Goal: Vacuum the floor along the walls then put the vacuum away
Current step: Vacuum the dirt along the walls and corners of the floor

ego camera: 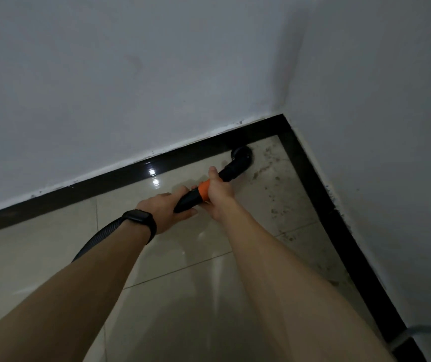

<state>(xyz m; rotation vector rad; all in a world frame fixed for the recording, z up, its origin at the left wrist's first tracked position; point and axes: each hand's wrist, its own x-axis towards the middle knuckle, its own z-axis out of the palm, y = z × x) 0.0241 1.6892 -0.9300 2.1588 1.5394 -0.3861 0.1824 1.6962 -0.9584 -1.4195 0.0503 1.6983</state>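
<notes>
A black vacuum wand (189, 198) with an orange collar (204, 190) points toward the room's corner. Its round black nozzle (241, 154) sits on the beige tile floor (183, 270) close to the black baseboard (120, 176). My right hand (218, 190) grips the wand at the orange collar. My left hand (166, 209), with a black watch on its wrist, holds the wand just behind it. A ribbed black hose (97, 237) runs back from under my left forearm. Brown dirt (271, 184) is scattered on the tiles right of the nozzle, along the right baseboard.
Two white walls meet at a corner (283, 114) just beyond the nozzle. A grey cable or pipe (428, 331) shows at the bottom right, by the right wall. Glossy tiles stretch toward me between my forearms.
</notes>
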